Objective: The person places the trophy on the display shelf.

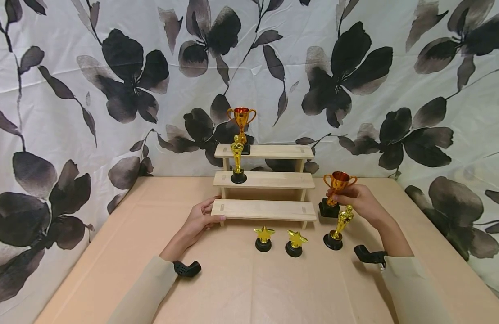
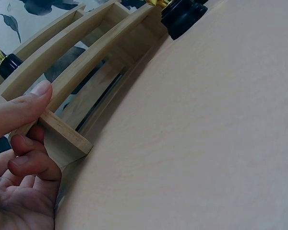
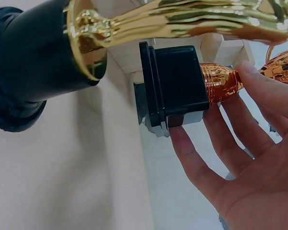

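A three-step wooden stand sits mid-table. My left hand grips the left end of its lowest step, thumb on top and fingers curled underneath. My right hand holds a copper cup trophy by its stem, fingers wrapped round it. Its black base is low beside the stand's right leg; I cannot tell whether it touches the table. A gold cup trophy stands on the top step. A gold figure statuette stands on the middle step.
In front of the stand, two gold star trophies and a second gold statuette stand on the beige table. That statuette is just below my right hand. A flower-patterned cloth hangs behind and at both sides.
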